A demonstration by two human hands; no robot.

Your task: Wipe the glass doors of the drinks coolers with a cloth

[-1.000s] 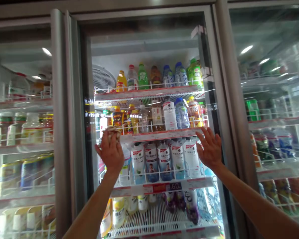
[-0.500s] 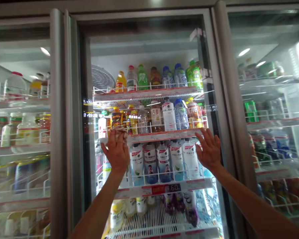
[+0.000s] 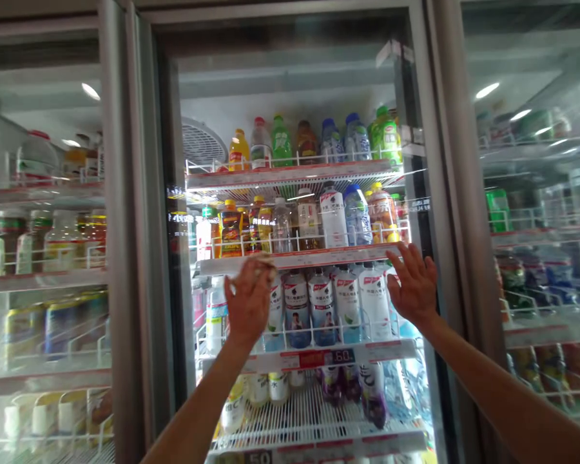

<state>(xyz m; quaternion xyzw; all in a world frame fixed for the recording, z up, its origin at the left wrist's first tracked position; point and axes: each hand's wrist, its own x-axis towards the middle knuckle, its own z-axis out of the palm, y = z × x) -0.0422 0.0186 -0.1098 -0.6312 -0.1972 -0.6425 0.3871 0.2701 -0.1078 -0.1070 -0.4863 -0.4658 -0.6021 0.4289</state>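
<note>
My left hand (image 3: 251,306) is raised at the glass door (image 3: 290,71) of a drinks fridge, slightly blurred by motion. Under its fingertips is a crumpled brownish cloth (image 3: 265,259), pressed toward the glass and mostly hidden by the hand. My right hand (image 3: 413,283) rests with fingers apart near the door's right side, seemingly on the glass, holding nothing. Behind the pane, between the two hands, stand white-labelled bottles (image 3: 323,306) on a wire-fronted shelf.
Metal door frames (image 3: 457,193) flank the pane on both sides. Further glass doors with drinks on shelves lie left and right. Inside the middle fridge are a round fan grille (image 3: 203,140), an upper row with a green bottle (image 3: 281,143), and a lower wire shelf (image 3: 309,419).
My left hand has slid right across the glass with the cloth. My right hand keeps its place on the door, while the whole view has shifted slightly.
</note>
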